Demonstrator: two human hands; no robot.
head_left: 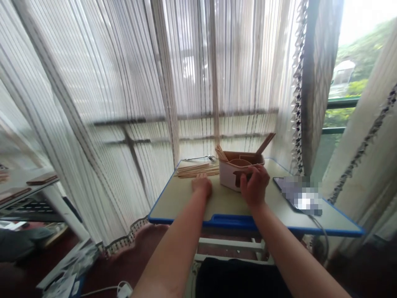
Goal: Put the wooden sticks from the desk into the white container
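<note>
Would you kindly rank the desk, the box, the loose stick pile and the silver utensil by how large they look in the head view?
Largest to smallest:
1. Desk
2. Box
3. Loose stick pile
4. Silver utensil, a thin shape

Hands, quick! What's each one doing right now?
Left hand: curled beside the thin, pale wooden sticks; cannot tell whether it holds any.
Right hand: closed, holding the white-and-brown open-topped box by its front.

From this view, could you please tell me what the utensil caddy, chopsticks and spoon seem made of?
Utensil caddy: probably matte plastic, from its smooth, moulded walls. Chopsticks: likely bare wood or bamboo, pale tan. Spoon: apparently polished metal, silvery with glints.
</note>
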